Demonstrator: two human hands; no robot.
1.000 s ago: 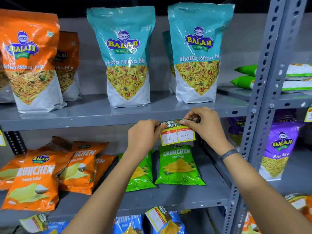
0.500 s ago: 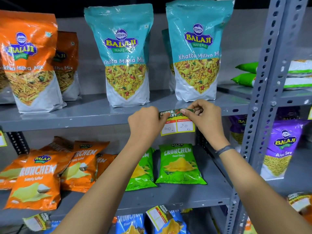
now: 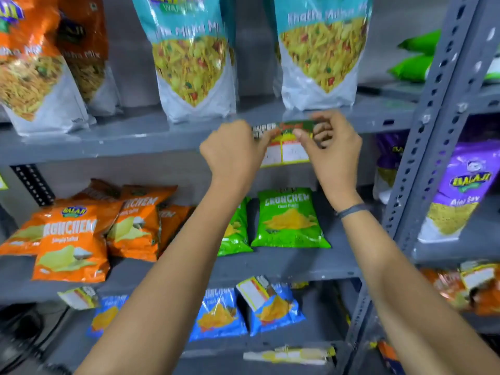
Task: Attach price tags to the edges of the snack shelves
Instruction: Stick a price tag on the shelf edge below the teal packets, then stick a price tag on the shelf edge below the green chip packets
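Observation:
A yellow, red and green price tag (image 3: 286, 151) lies against the front edge of the upper grey shelf (image 3: 135, 146), below two teal snack pouches. My left hand (image 3: 232, 151) pinches the tag's left top corner. My right hand (image 3: 330, 147) pinches its right top corner, fingers curled over the green header strip. The tag's white price boxes hang below the shelf edge. The picture is blurred, so the writing is unreadable.
Orange pouches (image 3: 35, 63) stand at the upper left. Orange (image 3: 70, 239) and green (image 3: 289, 217) chip bags lie on the middle shelf. Tags (image 3: 255, 292) hang on the lower shelf edge above blue bags. A perforated upright (image 3: 433, 125) stands right, purple bags beyond.
Both hands have lifted the tag from just below the shelf edge up onto it. The camera has tilted down and moved closer.

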